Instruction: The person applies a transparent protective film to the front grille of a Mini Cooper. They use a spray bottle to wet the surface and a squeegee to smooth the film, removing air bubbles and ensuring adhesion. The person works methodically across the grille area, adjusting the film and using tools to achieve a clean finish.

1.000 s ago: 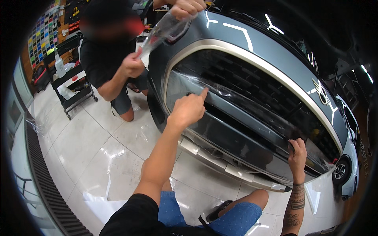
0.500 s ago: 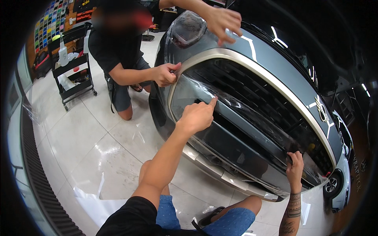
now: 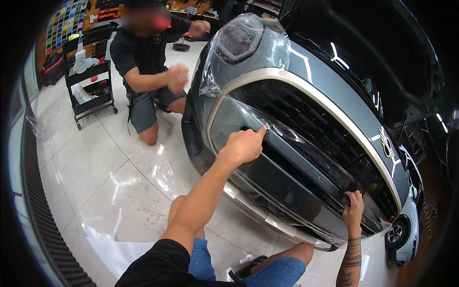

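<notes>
My left hand [image 3: 243, 147] reaches to the front of a grey car [image 3: 306, 215]. Its index finger is stretched out with the tip against the upper edge of a clear film [image 3: 248, 113], the other fingers curled under and partly hidden. The film lies wrinkled and shiny over the panel and the lower part of the black grille [image 3: 306, 110]. Farther right, my right hand [image 3: 353, 210] is closed at the lower grille edge, fingers bent round something dark that I cannot make out. A pale frame [image 3: 275, 74] surrounds the grille.
A co-worker [image 3: 143, 71] kneels at the far left of the car, hands apart from it. Loose film [image 3: 279, 45] drapes the headlight [image 3: 239, 43]. A black trolley [image 3: 91, 91] with spray bottles stands behind; white sheeting [image 3: 112, 251] lies on the tiles.
The co-worker has let go near the headlight and grille frame, both hands drawing back leftward. The headlight film now hangs loose at its edges. My hands keep their places on the car.
</notes>
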`<state>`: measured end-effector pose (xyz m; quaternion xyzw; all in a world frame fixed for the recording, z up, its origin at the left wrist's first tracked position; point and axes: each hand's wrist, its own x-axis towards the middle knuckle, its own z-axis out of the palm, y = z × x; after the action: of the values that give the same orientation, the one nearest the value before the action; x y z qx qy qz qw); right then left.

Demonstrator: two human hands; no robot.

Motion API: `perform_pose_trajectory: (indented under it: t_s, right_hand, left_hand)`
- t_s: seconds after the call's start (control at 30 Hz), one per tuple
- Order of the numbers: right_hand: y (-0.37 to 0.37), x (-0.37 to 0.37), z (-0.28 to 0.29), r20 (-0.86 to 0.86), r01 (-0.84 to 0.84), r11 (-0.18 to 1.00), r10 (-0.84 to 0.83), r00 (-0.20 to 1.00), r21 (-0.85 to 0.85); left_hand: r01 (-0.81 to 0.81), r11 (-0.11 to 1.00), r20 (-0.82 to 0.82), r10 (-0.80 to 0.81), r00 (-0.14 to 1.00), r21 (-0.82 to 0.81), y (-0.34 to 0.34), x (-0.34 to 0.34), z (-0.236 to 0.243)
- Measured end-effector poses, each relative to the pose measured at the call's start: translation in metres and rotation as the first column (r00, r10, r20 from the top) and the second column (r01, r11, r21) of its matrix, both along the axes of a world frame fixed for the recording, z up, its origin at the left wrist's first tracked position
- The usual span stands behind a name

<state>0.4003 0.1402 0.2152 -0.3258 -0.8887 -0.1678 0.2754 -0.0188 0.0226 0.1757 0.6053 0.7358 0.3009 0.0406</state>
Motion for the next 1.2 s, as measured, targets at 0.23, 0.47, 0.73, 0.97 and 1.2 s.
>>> perform_pose_trajectory:
  t_s: [0.23, 0.47, 0.73, 0.97, 1.2]
  right_hand:
    - [0.001, -0.004, -0.007, -0.076, -0.079, 0.997, 0.078, 0.994, -0.007]
    - [-0.012, -0.073, -0.014, -0.055, -0.207, 0.976, 0.211, 0.976, 0.065]
    - [-0.023, -0.155, -0.015, -0.039, -0.371, 0.926, 0.374, 0.927, 0.071]
    - [-0.025, -0.204, -0.009, -0.004, -0.387, 0.917, 0.389, 0.921, 0.100]
    - [-0.011, -0.237, -0.011, 0.001, -0.469, 0.873, 0.473, 0.881, 0.131]
  left_hand:
    - [-0.012, 1.000, 0.058, 0.013, 0.998, -0.016, -0.005, -0.004, 0.002]
    - [-0.021, 0.975, 0.097, -0.001, 0.995, 0.219, -0.004, -0.003, 0.001]
    - [-0.047, 0.742, 0.042, 0.025, 0.999, 0.669, 0.022, -0.016, -0.010]
    - [-0.009, 0.596, 0.033, -0.030, 0.999, 0.803, 0.032, -0.032, -0.019]
    - [-0.016, 0.580, 0.045, -0.035, 0.998, 0.815, 0.042, -0.042, -0.024]
